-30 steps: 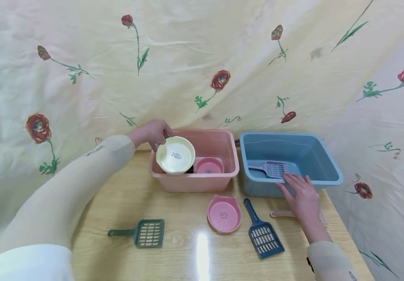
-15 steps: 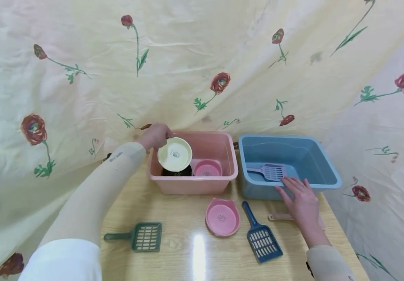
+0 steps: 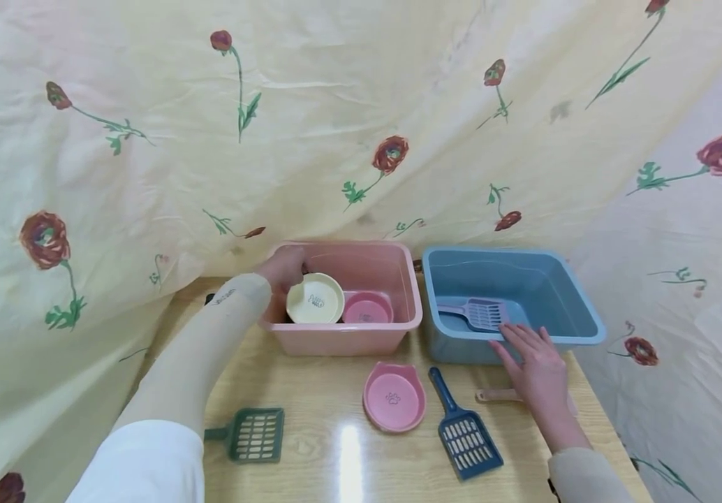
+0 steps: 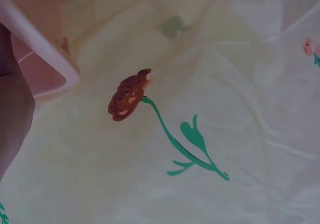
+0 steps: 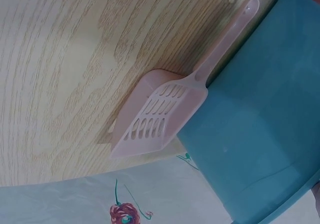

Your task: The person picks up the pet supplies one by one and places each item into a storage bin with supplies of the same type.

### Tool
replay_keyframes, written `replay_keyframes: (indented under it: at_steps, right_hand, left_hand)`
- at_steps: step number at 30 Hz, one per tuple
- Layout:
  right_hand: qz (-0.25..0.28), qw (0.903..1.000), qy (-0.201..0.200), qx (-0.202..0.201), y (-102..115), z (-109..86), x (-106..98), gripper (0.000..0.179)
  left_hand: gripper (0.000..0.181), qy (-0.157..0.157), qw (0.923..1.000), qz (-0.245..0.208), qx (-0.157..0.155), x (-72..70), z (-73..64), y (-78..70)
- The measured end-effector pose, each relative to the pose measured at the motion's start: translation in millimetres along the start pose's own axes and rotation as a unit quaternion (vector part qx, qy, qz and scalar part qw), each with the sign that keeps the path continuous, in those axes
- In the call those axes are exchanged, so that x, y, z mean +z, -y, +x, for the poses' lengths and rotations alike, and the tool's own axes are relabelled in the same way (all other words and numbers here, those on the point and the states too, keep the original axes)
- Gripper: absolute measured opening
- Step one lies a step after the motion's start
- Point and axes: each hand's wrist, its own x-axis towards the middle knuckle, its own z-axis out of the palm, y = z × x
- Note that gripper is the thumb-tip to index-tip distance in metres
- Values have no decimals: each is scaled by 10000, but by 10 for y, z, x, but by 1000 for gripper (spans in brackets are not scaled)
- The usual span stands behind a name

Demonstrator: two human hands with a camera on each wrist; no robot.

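Note:
In the head view my left hand (image 3: 287, 270) pinches the rim of a round cream pet bowl (image 3: 315, 299) inside the pink litter box (image 3: 343, 327). A pink bowl (image 3: 367, 308) lies to its right in the same box. Only a dark edge shows beneath the cream bowl. My right hand (image 3: 538, 374) rests with extended fingers on the front rim of the blue litter box (image 3: 493, 250). Its fingertips reach the lilac litter scoop (image 3: 484, 314) lying in that box. The left wrist view shows just part of the hand beside the pink box's corner.
On the wooden table lie a green litter scoop (image 3: 257, 434), a pink cat-eared bowl (image 3: 394, 400) and a dark blue scoop (image 3: 468, 441). A pale pink scoop (image 5: 155, 111) is beside the blue box, partly under my right arm. Flowered cloth (image 3: 311, 126) hangs behind the boxes.
My left hand has lowered the cream bowl into the pink box, covering the black bowl that showed below it. My right hand has stayed at the blue box's rim. The head view has shifted slightly.

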Motion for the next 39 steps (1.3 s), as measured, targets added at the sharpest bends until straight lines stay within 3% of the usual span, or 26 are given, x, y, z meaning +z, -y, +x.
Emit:
replay_keyframes:
  at_steps: [5,10,14,16,17,19,21,22,24,25,26,27,29,31,32,35,39]
  right_hand:
    - [-48,10000,27,-10,-2,-11,9,84]
    - [-63,9999,78,39,5,-7,14,85]
    - [-75,9999,97,12,25,-5,22,87]
    - [-73,9999,108,16,33,-6,25,87]
    - [-71,9999,111,16,36,-8,26,87]
    - [-66,9999,133,34,43,-9,28,86]
    - [-55,9999,143,46,51,-10,29,86]
    - [-52,9999,145,46,53,-11,29,86]
    - [-27,9999,148,46,53,-11,27,85]
    - [-17,9999,142,37,53,-10,25,85]
    - [-9,9999,135,34,50,-10,23,86]
    - [3,9999,135,35,47,-9,20,86]
    - [13,9999,147,46,38,-9,15,84]
    - [24,9998,169,61,32,-8,9,74]
    - [34,9998,182,75,27,-9,10,66]
    - [33,9997,214,118,23,-6,3,47]
    - [-34,9995,236,200,25,-11,-5,51]
  left_hand:
    - [27,-103,9945,1032,139,46,78,-12]
    - [30,3,9956,935,-23,94,128,6]
    - [27,-175,9952,952,-148,146,103,48]
    - [27,-312,9981,378,-370,192,74,73]
    - [30,-315,9981,-117,-524,215,53,84]
    - [36,-323,9975,-356,-514,226,28,113]
    - [38,-208,9939,-799,-729,228,4,126]
    - [37,-138,9941,-749,-769,220,-8,129]
    - [25,96,9855,-1342,-1038,197,-25,121]
    - [15,139,9712,-1993,-1300,193,-38,111]
    - [7,133,9660,-2177,-1387,181,-52,103]
    - [4,117,9671,-2160,-1342,169,-60,102]
    - [16,167,9711,-2063,-1190,115,-89,88]
    - [21,115,9935,-944,-631,38,-121,78]
    - [23,38,9986,-403,-347,-4,-139,72]
    - [36,11,9998,-66,186,-115,-231,23]
    - [42,-46,9973,103,720,-220,-414,-58]
